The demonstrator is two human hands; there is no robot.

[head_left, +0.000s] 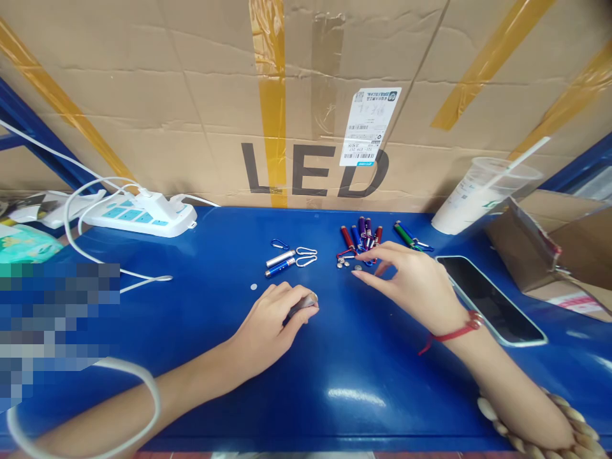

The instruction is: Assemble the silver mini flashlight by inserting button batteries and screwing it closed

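Nearest, the left hand (272,320) grips a small silvery piece (310,299) over the table (335,357) – mostly hidden by the fingers. The right hand (414,274) has its thumb and fingertips parted at a small disc (358,268); I cannot tell whether they touch it. Farther off, a blue torch (278,268) and a silver torch (280,258) lie side by side, left of several coloured torches (362,228) – a cardboard box (205,127) stands behind.

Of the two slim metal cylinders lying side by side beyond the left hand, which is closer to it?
The slim blue metal cylinder; the slim silver metal cylinder lies behind it, farther from the left hand.
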